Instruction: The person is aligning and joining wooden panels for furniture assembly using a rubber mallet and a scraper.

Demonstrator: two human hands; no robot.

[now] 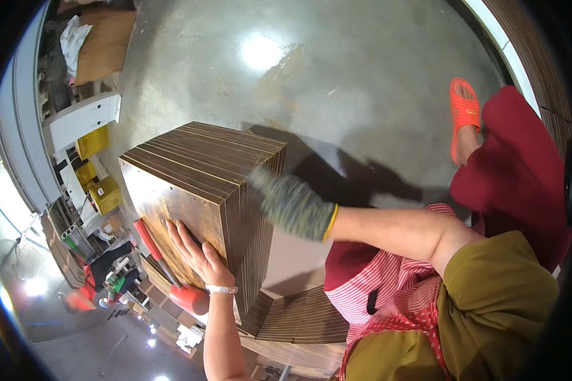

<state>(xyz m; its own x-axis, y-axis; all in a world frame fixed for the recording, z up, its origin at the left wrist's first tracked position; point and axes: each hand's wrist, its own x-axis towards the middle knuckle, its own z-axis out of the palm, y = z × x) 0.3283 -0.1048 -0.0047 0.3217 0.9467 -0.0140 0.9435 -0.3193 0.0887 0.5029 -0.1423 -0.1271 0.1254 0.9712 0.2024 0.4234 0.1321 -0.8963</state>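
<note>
A tall stack of dark brown wood-grain panels (197, 155), with pale lines between the boards, stands in front of me. My left hand (200, 257) is bare, with a bracelet at its wrist. It lies flat on the top panel (159, 197), fingers stretched out, holding nothing. My right hand (293, 203), in a grey-green knitted glove with a yellow cuff, is at the right side of the stack; its fingers are smeared by motion, and whether they grip a board is unclear. A red mallet (189, 298) lies beside my left hand.
Lower panels (302, 317) stand near my apron. Yellow bins (105, 193), a white cabinet piece (82, 120) and a cardboard sheet (106, 44) are at the left. Another person (111, 273) is far off at the lower left. Grey concrete floor (362, 76) stretches beyond the stack.
</note>
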